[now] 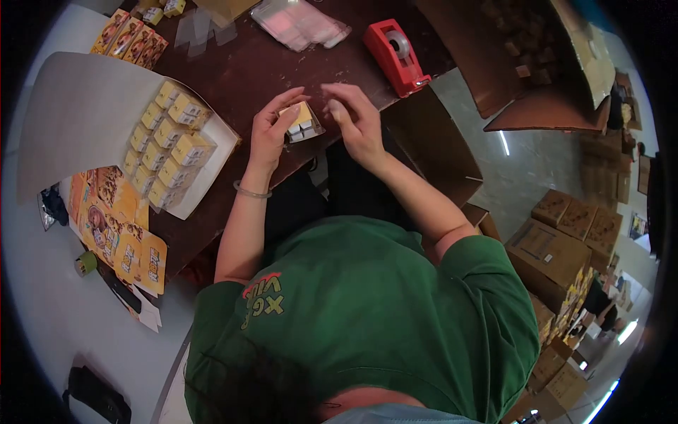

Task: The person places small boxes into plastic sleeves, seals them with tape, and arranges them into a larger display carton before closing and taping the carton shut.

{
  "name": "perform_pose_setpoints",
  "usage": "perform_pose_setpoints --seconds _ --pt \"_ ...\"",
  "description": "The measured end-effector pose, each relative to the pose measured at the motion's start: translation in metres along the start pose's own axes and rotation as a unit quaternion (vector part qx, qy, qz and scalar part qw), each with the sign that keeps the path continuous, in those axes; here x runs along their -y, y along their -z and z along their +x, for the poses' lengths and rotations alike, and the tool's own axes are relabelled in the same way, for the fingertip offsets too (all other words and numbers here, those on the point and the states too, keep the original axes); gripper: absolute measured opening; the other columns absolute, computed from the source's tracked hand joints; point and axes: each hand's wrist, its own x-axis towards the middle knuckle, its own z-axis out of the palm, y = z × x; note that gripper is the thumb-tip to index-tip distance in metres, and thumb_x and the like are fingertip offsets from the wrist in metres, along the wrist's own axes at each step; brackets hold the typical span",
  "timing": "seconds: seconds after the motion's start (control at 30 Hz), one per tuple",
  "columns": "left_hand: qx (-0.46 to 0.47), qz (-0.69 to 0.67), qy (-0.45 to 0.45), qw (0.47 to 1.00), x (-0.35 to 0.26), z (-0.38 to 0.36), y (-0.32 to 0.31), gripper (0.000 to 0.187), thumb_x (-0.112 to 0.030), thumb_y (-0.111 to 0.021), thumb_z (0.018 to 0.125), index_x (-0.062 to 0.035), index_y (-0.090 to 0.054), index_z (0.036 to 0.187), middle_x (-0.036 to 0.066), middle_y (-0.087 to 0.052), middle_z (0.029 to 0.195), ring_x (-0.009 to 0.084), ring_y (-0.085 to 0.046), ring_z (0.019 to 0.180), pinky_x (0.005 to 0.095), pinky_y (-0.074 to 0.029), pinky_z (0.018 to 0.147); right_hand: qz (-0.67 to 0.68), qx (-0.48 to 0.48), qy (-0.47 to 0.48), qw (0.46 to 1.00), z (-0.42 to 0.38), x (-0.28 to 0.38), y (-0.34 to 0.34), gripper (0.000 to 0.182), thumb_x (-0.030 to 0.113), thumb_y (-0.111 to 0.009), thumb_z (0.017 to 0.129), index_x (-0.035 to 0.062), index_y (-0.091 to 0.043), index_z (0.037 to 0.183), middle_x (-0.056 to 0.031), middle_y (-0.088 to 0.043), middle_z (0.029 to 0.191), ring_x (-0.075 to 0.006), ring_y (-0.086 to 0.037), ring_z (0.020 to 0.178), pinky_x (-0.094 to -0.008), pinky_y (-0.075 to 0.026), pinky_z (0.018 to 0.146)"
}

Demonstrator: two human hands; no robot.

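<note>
A small block of yellow-topped, white-sided boxes, with what looks like clear film at its right side, stands at the near table edge. My left hand is curved around its left side, thumb against the top and fingers behind it. On the other side, my right hand is a little apart from the boxes, its fingers bent and spread, holding nothing. To the left, several rows of similar small boxes stand in a white open carton.
A red tape dispenser sits beyond my right hand. Clear plastic bags lie at the table's far side. Printed orange card sheets are at the left. Open brown cartons stand on the right, and stacked cartons lie behind.
</note>
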Motion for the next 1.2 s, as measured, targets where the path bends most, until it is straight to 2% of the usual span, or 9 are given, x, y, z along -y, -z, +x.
perform_pose_setpoints --seconds 0.07,0.13,0.27,0.47,0.67,0.8,1.0,1.1,1.2 --pt "0.017 0.018 -0.003 1.000 -0.004 0.001 0.003 0.034 -0.015 -0.060 0.095 -0.0003 -0.062 0.126 0.008 -0.068 0.114 0.0115 -0.061 0.104 0.0259 -0.048 0.092 -0.153 0.021 0.263 0.952 -0.009 0.026 0.005 0.038 -0.006 -0.064 0.082 0.0066 -0.065 0.117 -0.0129 -0.063 0.109 -0.0246 -0.064 0.087 -0.0311 -0.053 0.072" --pt "0.030 0.017 0.002 0.999 -0.004 -0.001 0.005 0.033 -0.015 -0.060 0.095 -0.0004 -0.062 0.125 0.008 -0.068 0.113 0.0110 -0.061 0.103 0.0259 -0.048 0.092 -0.181 0.114 0.337 0.917 -0.005 0.037 0.001 0.038 -0.006 -0.066 0.078 0.0067 -0.066 0.115 -0.0115 -0.064 0.105 -0.0288 -0.064 0.086 -0.0347 -0.054 0.074" --pt "0.016 0.022 0.002 1.000 -0.004 -0.002 0.003 0.030 -0.013 -0.060 0.095 -0.0003 -0.064 0.121 0.005 -0.069 0.108 0.0101 -0.063 0.099 0.0252 -0.048 0.090 -0.121 0.127 0.087 0.981 0.027 0.035 -0.006 0.030 0.008 -0.071 0.085 0.0072 -0.067 0.114 -0.0108 -0.063 0.095 -0.0289 -0.063 0.081 -0.0336 -0.052 0.073" --pt "0.009 0.019 -0.018 1.000 0.009 -0.006 0.006 0.028 -0.012 -0.056 0.096 -0.0003 -0.063 0.120 0.004 -0.067 0.109 0.0103 -0.062 0.100 0.0246 -0.047 0.091 -0.174 0.179 0.024 0.968 0.041 0.028 -0.005 0.022 0.013 -0.075 0.084 0.0090 -0.074 0.105 -0.0050 -0.060 0.089 -0.0178 -0.062 0.087 -0.0294 -0.050 0.076" --pt "0.084 -0.196 -0.010 0.977 0.003 -0.015 0.010 0.060 -0.025 -0.071 0.085 -0.0018 -0.048 0.136 0.009 -0.058 0.126 0.0175 -0.056 0.115 0.0319 -0.042 0.101 -0.151 0.190 -0.024 0.970 0.046 0.028 -0.006 0.017 0.013 -0.078 0.081 0.0078 -0.076 0.097 -0.0036 -0.062 0.088 -0.0162 -0.061 0.084 -0.0280 -0.049 0.072" --pt "0.123 0.243 -0.089 0.958 0.004 -0.020 0.019 0.072 -0.017 -0.081 0.069 -0.0043 -0.048 0.132 0.011 -0.058 0.123 0.0213 -0.056 0.114 0.0349 -0.043 0.101 -0.194 0.274 0.070 0.939 0.060 0.028 -0.002 0.016 0.016 -0.079 0.079 0.0077 -0.076 0.092 -0.0066 -0.064 0.087 -0.0203 -0.063 0.080 -0.0308 -0.051 0.070" --pt "0.147 0.238 -0.034 0.959 0.006 -0.017 0.022 0.071 -0.014 -0.078 0.070 -0.0039 -0.048 0.133 0.007 -0.059 0.120 0.0169 -0.054 0.114 0.0322 -0.042 0.101 -0.108 0.277 -0.148 0.943 0.065 0.015 -0.008 0.025 0.019 -0.083 0.073 0.0017 -0.067 0.083 -0.0078 -0.066 0.079 -0.0176 -0.064 0.073 -0.0319 -0.051 0.068" --pt "0.155 0.233 -0.045 0.959 0.005 -0.017 0.018 0.067 -0.009 -0.076 0.068 -0.0054 -0.049 0.130 0.010 -0.057 0.117 0.0207 -0.056 0.111 0.0339 -0.044 0.099 -0.160 0.273 -0.167 0.934 0.063 0.019 -0.006 0.026 0.015 -0.080 0.079 0.0015 -0.060 0.088 -0.0013 -0.062 0.075 -0.0055 -0.055 0.070 -0.0254 -0.047 0.062" --pt "0.037 0.248 -0.106 0.962 0.017 -0.021 0.002 0.069 -0.009 -0.076 0.069 -0.0066 -0.047 0.132 0.010 -0.056 0.120 0.0232 -0.057 0.113 0.0352 -0.044 0.099 -0.258 0.146 -0.105 0.949 0.037 0.037 -0.011 0.035 0.027 -0.080 0.079 0.0013 -0.062 0.096 -0.0076 -0.063 0.085 -0.0170 -0.063 0.077 -0.0302 -0.052 0.069"
